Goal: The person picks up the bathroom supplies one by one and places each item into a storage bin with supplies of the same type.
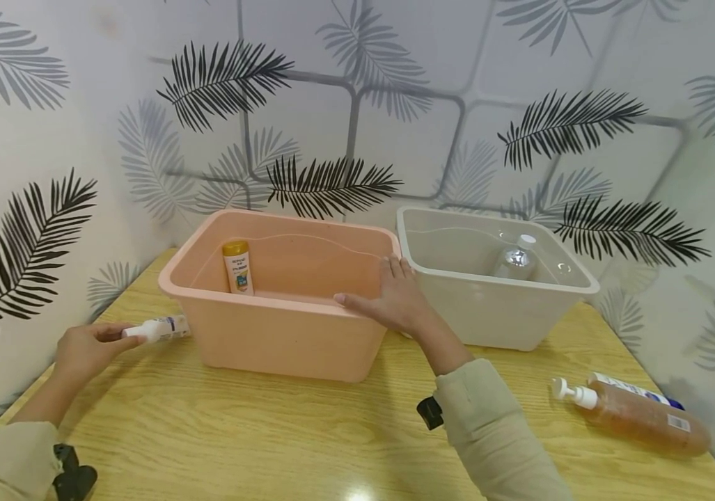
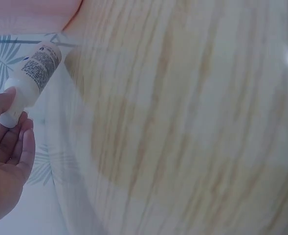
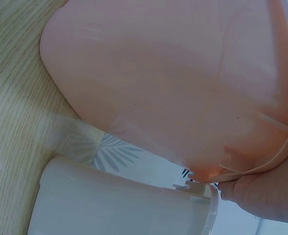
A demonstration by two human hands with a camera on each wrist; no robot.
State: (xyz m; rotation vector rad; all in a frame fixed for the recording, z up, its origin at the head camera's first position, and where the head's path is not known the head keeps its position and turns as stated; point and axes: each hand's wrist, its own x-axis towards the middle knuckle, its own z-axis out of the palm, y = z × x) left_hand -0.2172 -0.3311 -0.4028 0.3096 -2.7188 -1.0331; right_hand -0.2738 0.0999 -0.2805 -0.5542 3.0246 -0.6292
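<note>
At the left side of the table, my left hand pinches a white bottle by its cap end, between thumb and fingers. The bottle lies tilted sideways next to the left end of a pink plastic bin; the left wrist view shows small print on the bottle. My right hand holds the bin's front right corner, thumb along the front rim and fingers over the right rim. Inside the pink bin stands a white bottle with a yellow cap.
A white bin stands against the pink bin's right side, with a clear white-capped bottle inside. An amber pump bottle and a white tube lie at the table's right. Patterned walls border the wooden table.
</note>
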